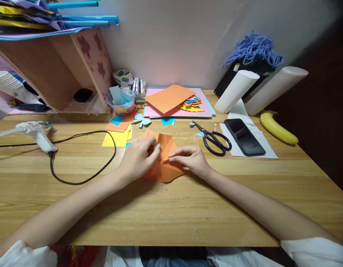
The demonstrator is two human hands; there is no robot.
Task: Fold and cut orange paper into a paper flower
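Observation:
An orange sheet of paper [164,172], creased and partly folded up, lies on the wooden table under both my hands. My left hand [139,155] is closed, with thumb and fingers pinching a raised fold on the paper's left side. From the right, my right hand [191,158] pinches another fold of the same paper between thumb and fingertips. Black-handled scissors [212,139] lie partly spread to the right of the paper. Beyond my left hand are yellow paper [116,138] and a cut light-blue paper piece [141,120].
A glue gun [38,135] with a looping black cord lies at the left. A tub of scraps [123,102] and stacked coloured sheets [207,104] stand at the back. On the right are a phone [244,137], a banana [278,128] and a white paper roll [237,91].

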